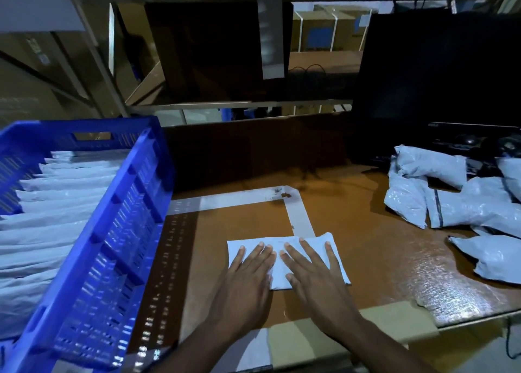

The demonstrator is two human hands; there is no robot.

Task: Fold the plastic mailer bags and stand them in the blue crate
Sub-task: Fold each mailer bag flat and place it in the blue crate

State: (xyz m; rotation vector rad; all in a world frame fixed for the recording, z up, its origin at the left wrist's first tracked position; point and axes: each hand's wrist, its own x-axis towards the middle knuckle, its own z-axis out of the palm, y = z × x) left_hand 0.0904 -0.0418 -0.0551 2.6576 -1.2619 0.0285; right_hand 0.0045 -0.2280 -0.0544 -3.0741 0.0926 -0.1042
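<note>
Both hands lie flat, fingers straight and slightly spread, pressing down on one folded mailer bag (287, 260) near the front edge of the brown table (380, 260). The left hand (248, 274) covers the bag's left half and the right hand (313, 271) its right half, the two almost touching at the index fingers. Neither hand curls round anything.

The bag is pale grey-white plastic, folded to a compact rectangle somewhat wider than deep. Its far right corner is a little rounded and lifted, and its near edge shows a doubled layer just under the left thumb. It sits across the near end of a strip of white tape (300, 217) that forms an angled outline on the table.

To the left, the blue crate (118, 231) stands on the table, its slotted wall towards the hands. It holds a row of folded bags (50, 203) of the same pale plastic, standing on edge one behind another, filling most of the visible length.

At the right side of the table, well apart from the hands, lies a loose heap of unfolded mailer bags (451, 198), creased and glossy; one shows a dark stripe along its flap. Behind the heap stands a dark monitor (439, 71). A patch of tan tape (400, 316) covers part of the table's front edge.
</note>
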